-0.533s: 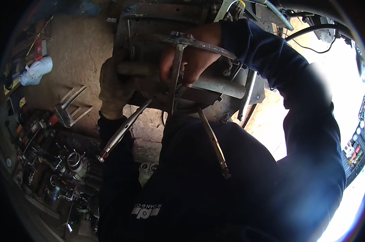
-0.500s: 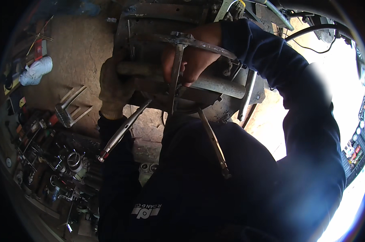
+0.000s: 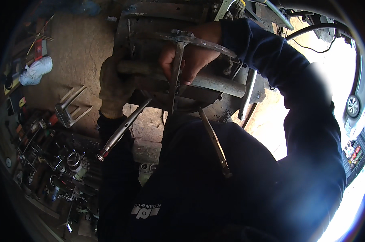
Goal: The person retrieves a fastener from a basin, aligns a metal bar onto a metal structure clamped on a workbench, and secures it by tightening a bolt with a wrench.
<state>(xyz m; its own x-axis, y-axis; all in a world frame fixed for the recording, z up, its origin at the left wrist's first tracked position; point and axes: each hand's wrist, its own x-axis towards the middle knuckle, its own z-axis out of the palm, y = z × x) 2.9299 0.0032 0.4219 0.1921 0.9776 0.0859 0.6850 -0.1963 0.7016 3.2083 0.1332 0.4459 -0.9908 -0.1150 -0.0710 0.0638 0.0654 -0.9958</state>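
Note:
My right hand (image 3: 192, 60), bare, reaches behind an upright flat steel bar (image 3: 177, 74) of a welded metal frame. Its thumb and fingers are bent close together at the bar's lower part; what lies between them is hidden. My left hand (image 3: 112, 86), in a tan work glove, lies against the left end of a grey metal pipe (image 3: 218, 85) and a dark steel plate (image 3: 196, 95). Shadow hides the left fingers. A curved bar (image 3: 210, 46) crosses above my right wrist. Two slim metal rods (image 3: 124, 131) (image 3: 214, 143) point toward me below the frame.
A hammer-like tool with wooden pieces (image 3: 71, 109) lies on the floor at left, near a white bundle (image 3: 37, 70). Several machine parts (image 3: 74, 161) crowd the lower left. A hose (image 3: 323, 26) curves at upper right. Beyond it stands a silver car (image 3: 355, 103).
My right hand has turned slightly and its fingers have shifted behind the bar. My left hand stays in place. A silver car now shows at the right edge.

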